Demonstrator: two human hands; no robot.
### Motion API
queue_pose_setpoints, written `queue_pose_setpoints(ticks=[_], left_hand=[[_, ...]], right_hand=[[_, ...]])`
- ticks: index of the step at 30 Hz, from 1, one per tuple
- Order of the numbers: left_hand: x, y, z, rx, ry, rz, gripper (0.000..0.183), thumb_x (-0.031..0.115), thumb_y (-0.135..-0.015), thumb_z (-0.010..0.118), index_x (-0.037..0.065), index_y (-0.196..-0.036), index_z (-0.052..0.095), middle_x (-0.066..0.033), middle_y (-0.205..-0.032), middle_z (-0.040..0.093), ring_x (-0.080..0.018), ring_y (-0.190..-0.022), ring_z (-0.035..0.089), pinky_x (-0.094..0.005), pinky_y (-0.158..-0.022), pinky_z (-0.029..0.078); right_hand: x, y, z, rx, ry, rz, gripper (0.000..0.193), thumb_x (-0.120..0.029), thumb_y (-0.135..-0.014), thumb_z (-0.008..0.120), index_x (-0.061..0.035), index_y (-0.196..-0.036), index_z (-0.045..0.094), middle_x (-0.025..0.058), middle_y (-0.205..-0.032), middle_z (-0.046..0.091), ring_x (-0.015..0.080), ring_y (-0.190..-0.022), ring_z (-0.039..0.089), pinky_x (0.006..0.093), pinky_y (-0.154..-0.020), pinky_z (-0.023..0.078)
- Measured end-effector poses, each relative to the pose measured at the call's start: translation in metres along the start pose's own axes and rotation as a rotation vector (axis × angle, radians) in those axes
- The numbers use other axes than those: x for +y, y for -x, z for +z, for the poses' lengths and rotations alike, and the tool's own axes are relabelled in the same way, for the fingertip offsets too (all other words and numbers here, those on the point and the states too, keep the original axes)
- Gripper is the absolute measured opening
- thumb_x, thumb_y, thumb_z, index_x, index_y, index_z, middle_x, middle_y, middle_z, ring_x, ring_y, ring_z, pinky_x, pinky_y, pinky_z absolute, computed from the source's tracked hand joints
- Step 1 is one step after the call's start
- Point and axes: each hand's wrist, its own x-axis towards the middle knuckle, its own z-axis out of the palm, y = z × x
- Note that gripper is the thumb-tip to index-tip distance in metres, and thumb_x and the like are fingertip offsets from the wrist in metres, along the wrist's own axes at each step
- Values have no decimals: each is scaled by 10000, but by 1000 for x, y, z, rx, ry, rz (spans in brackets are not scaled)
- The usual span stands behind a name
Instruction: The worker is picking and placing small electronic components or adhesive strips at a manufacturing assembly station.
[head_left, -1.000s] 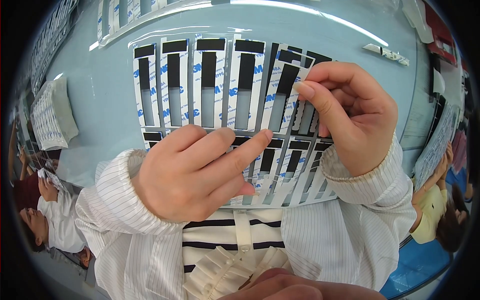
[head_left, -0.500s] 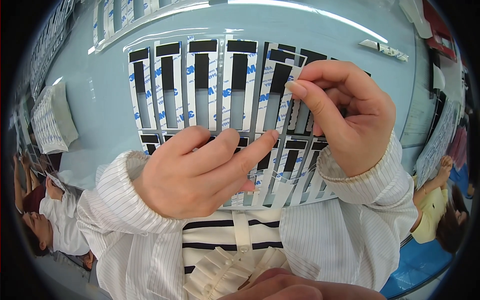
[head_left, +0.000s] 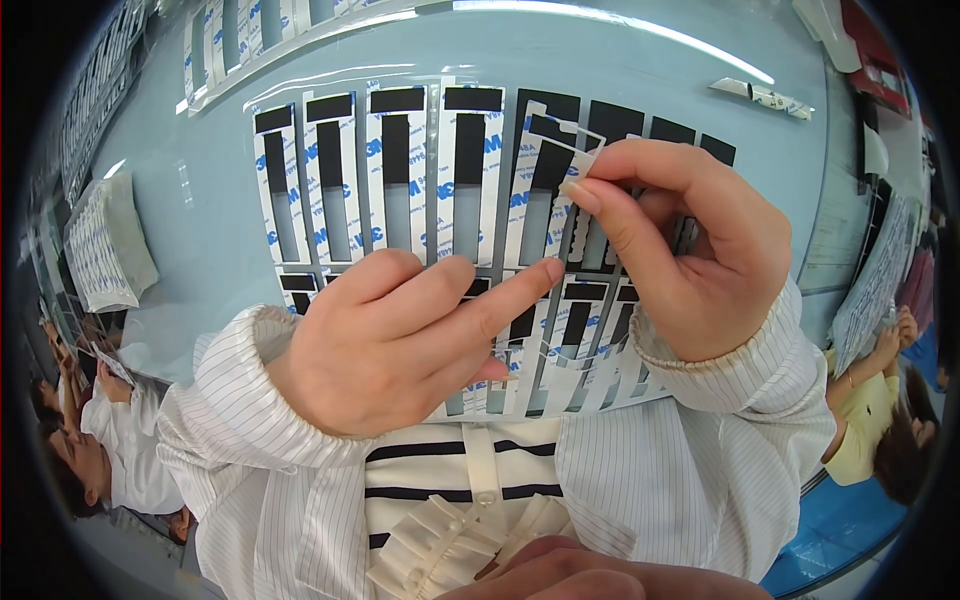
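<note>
My right hand [head_left: 700, 240] pinches the right edge of a white adhesive strip [head_left: 523, 200] with blue print between thumb and forefinger. This thin, frame-shaped strip lies tilted over a black piece [head_left: 550, 100] in the upper row. My left hand [head_left: 400, 330] rests palm down over the lower row, fingers spread. Its outstretched finger touches the strip's lower end, while its other fingers bend over the pieces. To the left, similar adhesive strips [head_left: 487, 200] sit on black T-shaped pieces. Right of the held strip, several black pieces [head_left: 616, 118] show no white strip at their tops.
A stack of printed adhesive sheets [head_left: 110, 245] lies at the left of the pale table [head_left: 600, 50]. More strips [head_left: 230, 40] are at the far left. A curled scrap of liner [head_left: 765, 98] lies at the far right. People sit at both sides.
My right hand has come slightly nearer, and the pinched strip has shifted a little toward me and left. More of the black tops beyond it shows. My left hand stays nearly in place.
</note>
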Motion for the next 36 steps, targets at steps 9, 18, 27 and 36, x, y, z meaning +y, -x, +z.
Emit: queue_pose_setpoints(ticks=[9,18,27,36], left_hand=[[3,-2,-6,-64,79,-33,406,260,-725,655,-24,-1015,646,-33,-1274,583,-192,-902,497,-275,-692,416],[1,-2,0,4,44,-10,425,346,-786,650,80,-567,401,-47,-1225,631,-205,-776,493,-295,-624,412],[2,-1,0,12,57,-20,420,340,-774,657,74,-564,409,-55,-1226,630,-205,-767,497,-296,-615,412],[2,0,-2,-38,98,-43,408,325,-779,653,63,-564,427,-60,-1243,619,-210,-772,508,-301,-613,412]], right_hand=[[8,-7,-1,48,101,-62,157,40,-732,732,-27,-869,693,0,-814,612,13,-516,337,178,-469,261],[10,-9,1,40,100,-74,129,33,-743,728,-25,-853,692,-2,-816,611,11,-521,342,174,-472,266],[9,-10,3,50,116,-71,120,30,-750,724,-27,-850,689,0,-813,610,8,-510,338,176,-457,262],[11,-12,3,69,259,-178,148,10,-740,742,-28,-873,691,7,-800,591,26,-515,361,188,-457,287]])
